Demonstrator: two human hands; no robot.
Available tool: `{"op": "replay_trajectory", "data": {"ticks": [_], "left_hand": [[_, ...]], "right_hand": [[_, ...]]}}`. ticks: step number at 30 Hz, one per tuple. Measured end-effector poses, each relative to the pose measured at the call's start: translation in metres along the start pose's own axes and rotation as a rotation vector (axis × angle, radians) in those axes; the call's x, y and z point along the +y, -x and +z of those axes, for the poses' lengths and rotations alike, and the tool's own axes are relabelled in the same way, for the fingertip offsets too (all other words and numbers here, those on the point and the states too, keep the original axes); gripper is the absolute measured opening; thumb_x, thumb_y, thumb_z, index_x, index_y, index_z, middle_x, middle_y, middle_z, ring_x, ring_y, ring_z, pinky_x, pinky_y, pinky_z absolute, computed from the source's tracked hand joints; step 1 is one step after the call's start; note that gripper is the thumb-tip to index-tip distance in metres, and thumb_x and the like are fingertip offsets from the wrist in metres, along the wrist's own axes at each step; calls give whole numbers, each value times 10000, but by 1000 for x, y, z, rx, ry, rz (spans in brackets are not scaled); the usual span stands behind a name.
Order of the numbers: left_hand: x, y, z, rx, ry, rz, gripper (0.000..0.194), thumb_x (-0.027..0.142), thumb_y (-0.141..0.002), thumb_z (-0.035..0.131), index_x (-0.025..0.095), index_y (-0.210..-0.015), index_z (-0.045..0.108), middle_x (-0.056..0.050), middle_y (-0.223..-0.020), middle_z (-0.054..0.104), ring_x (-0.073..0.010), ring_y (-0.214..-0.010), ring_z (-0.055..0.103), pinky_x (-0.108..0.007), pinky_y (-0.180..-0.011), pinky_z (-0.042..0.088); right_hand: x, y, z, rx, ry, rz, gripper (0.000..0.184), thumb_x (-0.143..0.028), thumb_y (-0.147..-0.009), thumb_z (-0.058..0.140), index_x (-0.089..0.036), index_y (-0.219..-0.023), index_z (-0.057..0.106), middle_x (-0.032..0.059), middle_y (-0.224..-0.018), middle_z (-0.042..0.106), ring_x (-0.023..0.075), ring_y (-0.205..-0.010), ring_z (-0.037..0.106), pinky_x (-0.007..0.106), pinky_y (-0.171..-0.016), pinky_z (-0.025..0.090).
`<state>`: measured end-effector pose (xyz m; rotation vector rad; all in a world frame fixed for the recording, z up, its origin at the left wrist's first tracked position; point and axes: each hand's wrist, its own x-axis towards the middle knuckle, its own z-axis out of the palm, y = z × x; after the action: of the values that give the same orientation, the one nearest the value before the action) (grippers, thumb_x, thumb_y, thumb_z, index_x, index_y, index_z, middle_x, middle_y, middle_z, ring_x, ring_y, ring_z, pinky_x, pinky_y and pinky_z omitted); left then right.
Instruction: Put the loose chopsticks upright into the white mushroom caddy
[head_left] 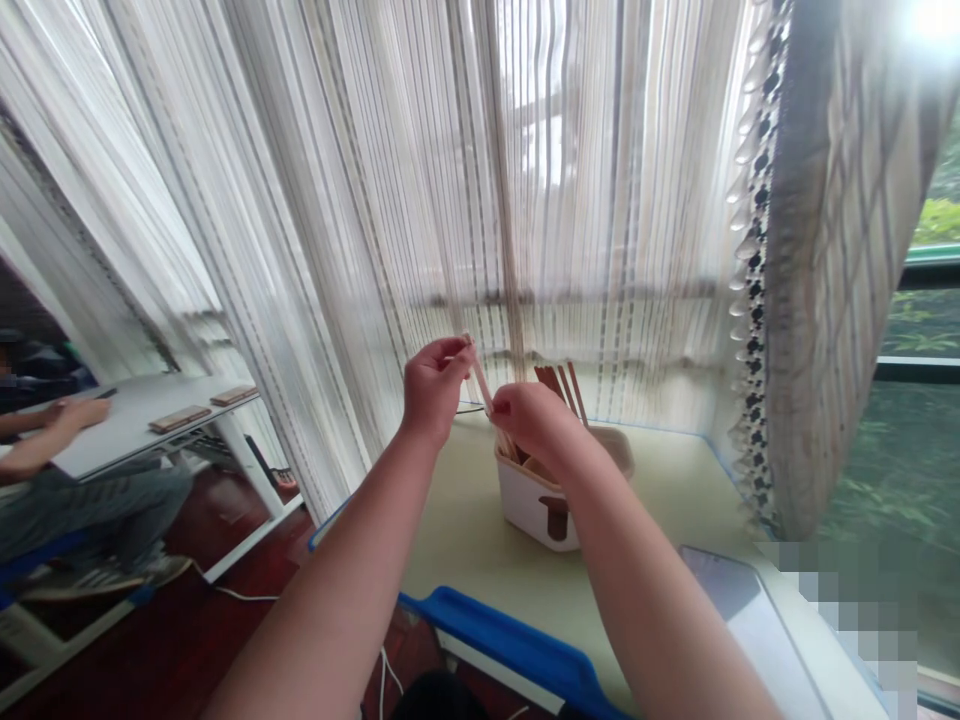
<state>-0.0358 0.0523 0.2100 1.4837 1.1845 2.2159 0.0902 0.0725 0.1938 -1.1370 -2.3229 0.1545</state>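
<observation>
Left hand fingers pinch the upper end of a pale flat wooden stick; right hand fingers, curled, apparently pinch it lower down, above a white plastic caddy near the pale cream desk's back edge.

Bright daylight through the curtains from the window, hazy and slightly washed out. Hard glare blooming in the top right corner. Only faint, soft shadows around the box on the table. Much dimmer floor at lower left. Strong fisheye bending toward the edges. Pixelated patch at lower right.
</observation>
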Motion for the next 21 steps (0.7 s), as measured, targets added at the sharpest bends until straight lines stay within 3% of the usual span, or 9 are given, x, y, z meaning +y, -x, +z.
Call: {"op": "replay_trajectory", "data": {"ticks": [4, 12, 21], "left_hand": [[-22, 11, -2, -50, -167, -76, 253, 353, -620, 649, 149, -770, 655, -23, -664, 620, -92, -530, 503, -214, -512, 399], [-63, 35, -11, -50, -335, -190, 174, 306, -635, 610, 153, -715, 630, -17, -656, 618, -102, -533, 505, -223, -521, 386], [-71, 43, -9, -69, -296, -264, 266, 345, -627, 623, 165, -819, 659, -45, -756, 652, -128, -613, 551, -248, -593, 417]], "right_hand": [[12, -10, 19, -109, 80, 53, 171, -214, -708, 573, -163, -823, 689, 103, -717, 660, 169, -636, 588, 249, -571, 393], [21, -16, 29, 5, 65, 103, 241, -297, -755, 519, -138, -849, 675, 120, -770, 656, 173, -659, 591, 249, -573, 387], [26, -22, 31, -19, 42, 75, 243, -292, -746, 496, -150, -787, 690, 100, -696, 645, 149, -593, 558, 238, -532, 360]]}}
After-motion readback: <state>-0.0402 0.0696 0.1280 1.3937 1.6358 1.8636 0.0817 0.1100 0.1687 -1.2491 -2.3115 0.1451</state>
